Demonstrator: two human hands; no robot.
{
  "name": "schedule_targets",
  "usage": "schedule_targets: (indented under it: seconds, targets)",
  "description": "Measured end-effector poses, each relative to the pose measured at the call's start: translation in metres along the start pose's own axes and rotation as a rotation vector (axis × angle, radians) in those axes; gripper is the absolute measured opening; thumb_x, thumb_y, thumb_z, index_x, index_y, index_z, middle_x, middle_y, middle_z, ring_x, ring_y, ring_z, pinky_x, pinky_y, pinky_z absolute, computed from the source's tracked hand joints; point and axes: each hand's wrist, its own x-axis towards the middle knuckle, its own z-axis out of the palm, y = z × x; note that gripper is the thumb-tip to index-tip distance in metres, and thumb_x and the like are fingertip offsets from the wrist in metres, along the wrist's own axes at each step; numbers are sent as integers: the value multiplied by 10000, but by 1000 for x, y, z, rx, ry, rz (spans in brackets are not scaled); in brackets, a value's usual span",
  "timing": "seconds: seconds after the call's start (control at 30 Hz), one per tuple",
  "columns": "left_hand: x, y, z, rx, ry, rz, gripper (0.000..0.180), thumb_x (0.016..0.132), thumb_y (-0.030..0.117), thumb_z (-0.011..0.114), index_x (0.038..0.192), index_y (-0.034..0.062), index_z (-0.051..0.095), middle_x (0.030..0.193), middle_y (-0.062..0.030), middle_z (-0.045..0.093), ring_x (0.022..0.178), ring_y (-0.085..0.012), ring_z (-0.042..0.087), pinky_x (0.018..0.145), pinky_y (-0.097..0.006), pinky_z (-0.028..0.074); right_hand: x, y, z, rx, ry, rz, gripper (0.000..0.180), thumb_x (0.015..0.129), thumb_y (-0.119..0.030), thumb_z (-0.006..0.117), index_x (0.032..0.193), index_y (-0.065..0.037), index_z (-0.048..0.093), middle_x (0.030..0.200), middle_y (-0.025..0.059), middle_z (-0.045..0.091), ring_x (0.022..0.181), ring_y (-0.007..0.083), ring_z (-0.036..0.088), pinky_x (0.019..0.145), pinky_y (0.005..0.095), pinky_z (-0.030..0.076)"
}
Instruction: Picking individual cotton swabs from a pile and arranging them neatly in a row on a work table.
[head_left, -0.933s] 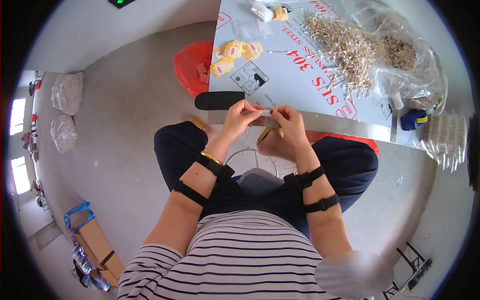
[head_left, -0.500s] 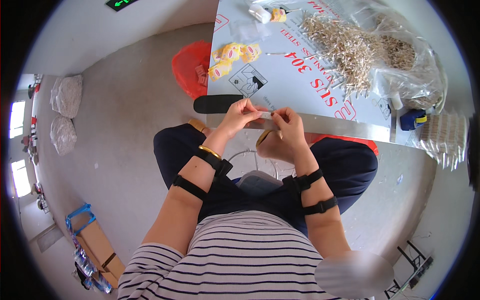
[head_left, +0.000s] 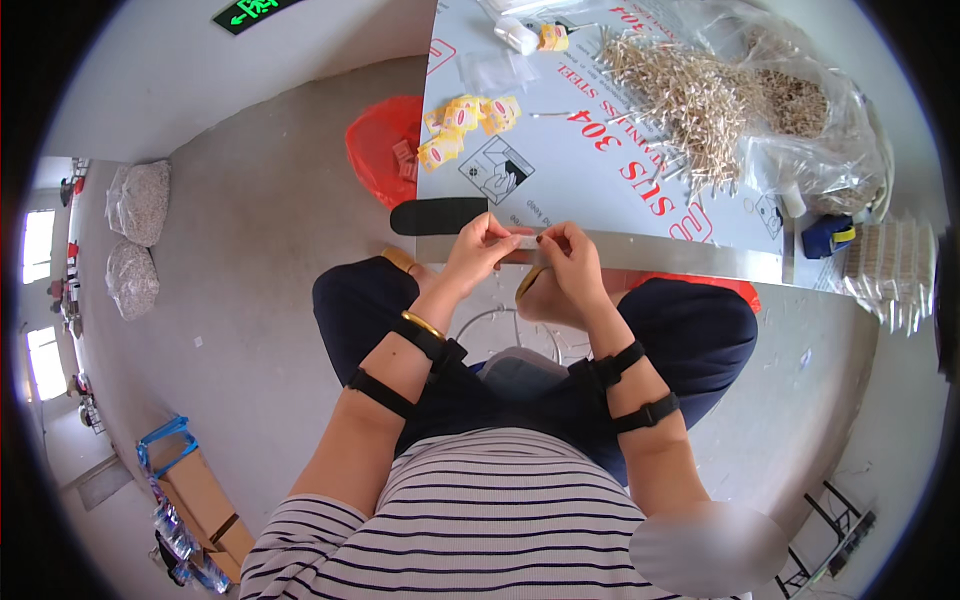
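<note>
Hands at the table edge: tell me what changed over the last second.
Almost nothing. The left hand and right hand remain together at the table edge, pinching a small clear strip between them. The pile of sticks and yellow label rolls lie as before.

Illumination is bright, even daylight; windows at the left edge are overexposed. Shadows are soft and faint. The pale surface shows mild glare. Fisheye distortion bends straight edges near the dark circular rim. Central focus is sharp.
</note>
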Motion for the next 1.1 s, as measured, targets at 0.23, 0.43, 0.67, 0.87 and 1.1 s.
schedule_targets:
  seconds: [0.23,0.43,0.67,0.87,1.1]
  targets:
    - [0,-1,1,28,72,-25,198,1009,103,684,938,84,500,1165,-123,772,917,-149,768,591,-220,491,2,-7,6,-80,-25,-59,177,900,-120,778,944,2,658,810,102,688,735,169,641,697,322,522]
    - [8,14,-9,-31,-4,-160,215,1008,139,702,918,91,512,1208,-130,759,940,-161,765,667,-247,529,15,-7,-1,-124,-69,-41,156,900,-101,770,947,6,668,787,83,693,710,147,636,673,310,519]
    - [1,22,-13,34,-38,-181,144,1039,197,666,983,98,578,1215,-68,751,1008,-131,729,802,-279,540,20,12,-16,69,-180,90,121,968,-92,710,1025,14,703,858,31,705,779,99,631,733,266,518]
    - [0,8,-12,23,-3,-102,120,1061,202,634,1018,98,593,1218,-51,746,971,-101,692,765,-268,541,17,7,-8,-35,-52,58,154,963,-119,709,967,34,707,770,59,716,699,125,644,672,285,515]
    - [-7,12,-9,72,19,-63,125,1064,203,632,1028,89,595,1177,-42,749,977,-103,704,739,-260,539,13,5,-9,88,-80,86,159,975,-131,706,976,27,695,767,51,710,703,114,647,683,277,517]
